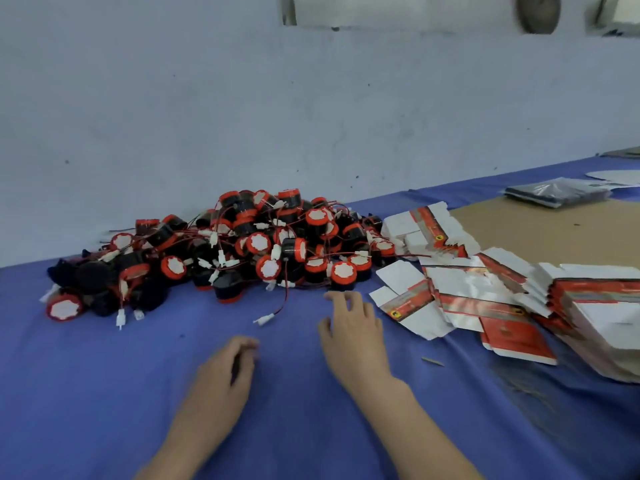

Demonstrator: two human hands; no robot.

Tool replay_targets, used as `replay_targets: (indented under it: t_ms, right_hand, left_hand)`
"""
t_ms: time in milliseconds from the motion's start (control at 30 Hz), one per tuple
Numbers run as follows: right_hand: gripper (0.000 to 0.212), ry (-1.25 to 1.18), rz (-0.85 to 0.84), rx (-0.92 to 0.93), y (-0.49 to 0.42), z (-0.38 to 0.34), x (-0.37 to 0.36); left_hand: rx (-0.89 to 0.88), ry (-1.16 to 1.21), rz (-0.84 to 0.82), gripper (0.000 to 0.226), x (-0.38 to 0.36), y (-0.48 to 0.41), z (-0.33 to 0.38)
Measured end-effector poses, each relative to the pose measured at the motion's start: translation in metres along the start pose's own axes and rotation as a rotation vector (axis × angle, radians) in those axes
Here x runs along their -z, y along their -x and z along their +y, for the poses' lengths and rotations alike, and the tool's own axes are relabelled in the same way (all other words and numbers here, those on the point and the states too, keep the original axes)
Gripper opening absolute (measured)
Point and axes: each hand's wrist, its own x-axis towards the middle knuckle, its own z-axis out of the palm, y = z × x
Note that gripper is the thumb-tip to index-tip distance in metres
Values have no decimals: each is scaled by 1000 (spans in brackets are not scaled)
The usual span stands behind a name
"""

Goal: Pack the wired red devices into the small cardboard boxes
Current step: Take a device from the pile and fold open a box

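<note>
Nearest, the left hand (227, 367) is lying loosely curled and the right hand (353, 332) is resting with fingers spread, both grasping nothing, on the blue cloth-covered table (104, 393). Beyond them, the heap of round red-and-black wired devices with white connectors (242, 247) is sitting against the pale wall (207, 116). To its right the flattened red-and-white small cardboard boxes (485, 292) are lying fanned out, with a brown cardboard sheet (554, 230) farther back.

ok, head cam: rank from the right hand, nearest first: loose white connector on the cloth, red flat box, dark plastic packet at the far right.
From the right hand:
1. Loose white connector, just to its left on the blue cloth.
2. Red flat box, to its right.
3. Dark plastic packet, far back right on the cardboard sheet.
</note>
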Motion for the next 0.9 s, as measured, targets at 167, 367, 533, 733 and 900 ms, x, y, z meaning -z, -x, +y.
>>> replay_targets:
  t_ms: [167,367,533,733,900]
  right_hand:
    - [60,247,-30,-176,-14,25,-6]
    - [55,375,-16,-369,-11,52,12]
    - [33,427,2,-288,-4,62,32]
    - [31,57,262,-115,9,27,65]
    - [28,-556,326,-91,32,-8,77]
  left_hand:
    - [56,115,14,22,3,-4,-4]
    - [67,165,-3,21,4,-1,-4]
    - [47,148,-3,22,6,3,-2]
    - [12,171,15,21,11,10,4]
    - [-233,74,182,30,17,28,29]
